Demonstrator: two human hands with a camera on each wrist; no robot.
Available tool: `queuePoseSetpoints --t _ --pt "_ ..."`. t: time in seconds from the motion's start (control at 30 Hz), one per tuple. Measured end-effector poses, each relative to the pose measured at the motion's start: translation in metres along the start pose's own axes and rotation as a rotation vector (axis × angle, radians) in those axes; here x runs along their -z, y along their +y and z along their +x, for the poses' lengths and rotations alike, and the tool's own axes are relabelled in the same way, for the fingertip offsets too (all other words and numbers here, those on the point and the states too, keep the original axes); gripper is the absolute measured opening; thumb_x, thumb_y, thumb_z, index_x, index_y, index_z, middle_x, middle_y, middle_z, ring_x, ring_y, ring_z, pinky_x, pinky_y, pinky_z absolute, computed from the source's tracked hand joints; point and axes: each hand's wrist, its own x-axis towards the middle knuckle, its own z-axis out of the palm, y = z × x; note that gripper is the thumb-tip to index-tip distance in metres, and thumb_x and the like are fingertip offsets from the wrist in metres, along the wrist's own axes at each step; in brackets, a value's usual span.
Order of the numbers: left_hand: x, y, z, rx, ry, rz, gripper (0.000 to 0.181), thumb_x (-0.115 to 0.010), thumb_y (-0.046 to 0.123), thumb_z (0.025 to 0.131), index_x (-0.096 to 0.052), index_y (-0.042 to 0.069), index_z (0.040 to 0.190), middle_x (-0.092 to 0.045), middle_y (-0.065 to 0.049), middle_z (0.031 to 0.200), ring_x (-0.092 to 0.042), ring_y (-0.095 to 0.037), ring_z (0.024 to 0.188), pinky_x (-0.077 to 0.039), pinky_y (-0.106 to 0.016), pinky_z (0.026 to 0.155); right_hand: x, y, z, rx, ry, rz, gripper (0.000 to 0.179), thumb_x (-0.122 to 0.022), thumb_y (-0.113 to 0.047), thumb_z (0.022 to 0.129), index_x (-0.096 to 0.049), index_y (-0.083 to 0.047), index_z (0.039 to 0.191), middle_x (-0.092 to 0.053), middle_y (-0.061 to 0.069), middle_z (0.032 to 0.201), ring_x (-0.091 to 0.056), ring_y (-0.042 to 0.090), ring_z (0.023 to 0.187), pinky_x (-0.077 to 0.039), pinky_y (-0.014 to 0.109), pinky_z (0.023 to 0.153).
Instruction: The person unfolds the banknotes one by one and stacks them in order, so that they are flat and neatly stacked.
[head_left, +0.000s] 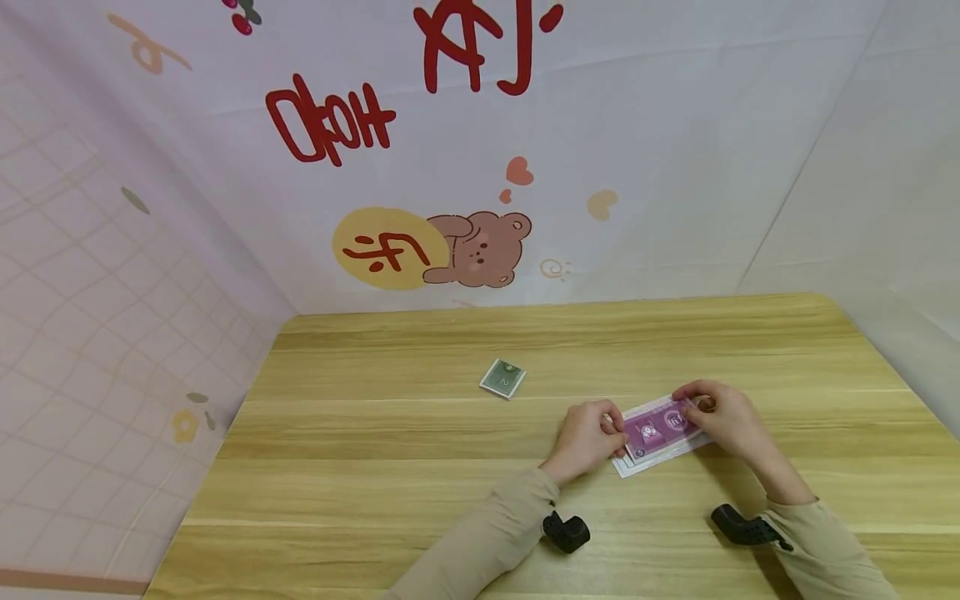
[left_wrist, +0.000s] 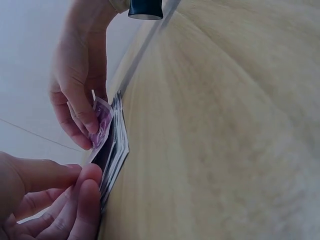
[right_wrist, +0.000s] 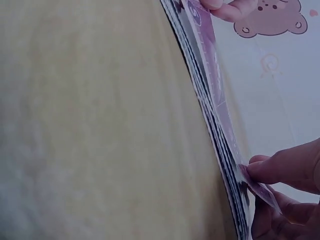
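Observation:
A purple play banknote (head_left: 656, 432) lies slanted over a stack of notes (right_wrist: 210, 120) on the right part of the table. My left hand (head_left: 588, 437) pinches the note's near left end between thumb and fingers. At the other end my right hand (head_left: 723, 418) grips it, thumb on the printed face and fingers behind. In the right wrist view the purple note (right_wrist: 220, 100) bows up from the layered edges of the stack. Dark space shows under the purple note (left_wrist: 103, 120) in the left wrist view.
A small green piece (head_left: 503, 378) marked 2, like a folded note, lies farther back, left of the hands. The wooden table (head_left: 360, 467) meets a printed cloth wall (head_left: 637, 150) at its back edge. Black wrist mounts (head_left: 567, 533) sit at both sleeves.

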Motion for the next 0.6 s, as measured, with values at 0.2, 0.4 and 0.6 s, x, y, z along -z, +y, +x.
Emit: queuePoseSetpoints --t 0.2,0.4,0.6 --pt "-0.0006 0.0006 0.0005 -0.023 -0.007 0.077 0.014 -0.073 -0.003 0.08 -0.064 0.007 0.077 -0.064 0.004 0.059 -0.053 0.004 0.044 -0.043 -0.012 0.046 -0.001 0.0018 0.0005 0.006 0.02 -0.003 0.015 -0.068 0.002 0.084 -0.069 0.001 0.099 -0.063 0.009 0.082 -0.05 0.018 0.069 -0.04 0.028 0.057" --pt "-0.0014 0.0013 0.0011 -0.006 0.004 0.13 0.012 -0.075 0.0 0.08 -0.067 0.009 0.077 -0.064 0.006 0.059 -0.05 0.006 0.044 -0.042 -0.011 0.048 -0.0038 0.003 0.0018 0.039 0.009 -0.036 0.016 -0.068 0.005 0.082 -0.069 0.001 0.098 -0.057 0.006 0.077 -0.047 0.017 0.067 -0.039 0.029 0.056" --pt "-0.0006 0.0029 0.0011 0.039 -0.007 0.086 0.01 -0.073 0.0 0.081 -0.067 0.007 0.077 -0.062 0.007 0.057 -0.053 0.002 0.043 -0.043 -0.013 0.046 -0.0046 0.0033 0.0028 0.063 -0.004 -0.063 0.016 -0.069 0.005 0.08 -0.067 0.001 0.096 -0.055 0.008 0.081 -0.047 0.02 0.072 -0.041 0.033 0.061"
